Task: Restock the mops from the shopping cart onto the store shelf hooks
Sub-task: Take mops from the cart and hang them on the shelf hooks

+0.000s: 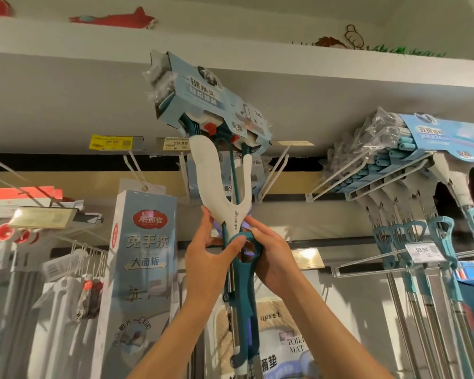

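I hold a sponge mop (pixel 222 187) up in front of the shelf, its head in a light blue card sleeve (pixel 211 99) tilted near the top shelf board. My left hand (pixel 208 255) grips the teal lever handle and white fork from the left. My right hand (pixel 271 255) grips the same part from the right. White wire hooks (pixel 274 170) stick out just behind the mop head. Another packaged mop head (pixel 225 176) hangs behind the fork.
Several similar mops (pixel 411 187) hang on a double hook at the right, with a price tag (pixel 422 251) below. A tall blue mop box (pixel 145 255) hangs at the left. Price labels (pixel 175 143) line the shelf edge. A toilet mat pack (pixel 285 337) sits low behind.
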Available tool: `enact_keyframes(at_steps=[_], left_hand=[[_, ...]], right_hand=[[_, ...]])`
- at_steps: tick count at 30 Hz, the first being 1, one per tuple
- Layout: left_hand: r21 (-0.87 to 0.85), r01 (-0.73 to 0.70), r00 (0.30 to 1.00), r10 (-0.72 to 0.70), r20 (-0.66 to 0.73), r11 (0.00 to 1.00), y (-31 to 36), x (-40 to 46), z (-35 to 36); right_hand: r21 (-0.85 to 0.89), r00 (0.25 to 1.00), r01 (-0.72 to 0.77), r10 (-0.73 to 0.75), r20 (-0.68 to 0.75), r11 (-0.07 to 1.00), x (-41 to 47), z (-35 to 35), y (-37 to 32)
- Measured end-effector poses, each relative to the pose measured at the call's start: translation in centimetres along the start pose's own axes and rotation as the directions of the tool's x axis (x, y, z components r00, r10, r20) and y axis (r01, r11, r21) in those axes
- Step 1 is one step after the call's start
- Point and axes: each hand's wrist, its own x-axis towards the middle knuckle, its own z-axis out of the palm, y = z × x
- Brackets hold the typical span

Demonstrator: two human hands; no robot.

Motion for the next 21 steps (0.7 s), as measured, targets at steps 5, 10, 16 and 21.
enact_keyframes(at_steps=[5,10,16,21], left_hand=[[0.069,0.03,0.999,-0.032,0.022,0.997,-0.6,0.4,-0.3],[0.089,0.084,0.995,-0.089,0.045,0.992,-1.2,1.0,0.1],[0.082,0.102,0.993,-0.107,0.051,0.991,-2.3,1.8,0.7],[0.048,0.101,0.994,-0.103,0.042,0.994,-2.6,2.1,1.4]], right_hand=[[0.021,0.999,-0.011,0.012,-0.047,1.0,0.7,0.0,1.3],[0.047,0.992,-0.013,0.019,-0.121,0.999,1.9,-0.3,2.5],[0.081,0.984,-0.004,0.019,-0.179,0.997,3.2,-0.2,3.5],[0.041,0.978,0.046,-0.037,-0.203,0.998,3.9,-0.5,3.9]])
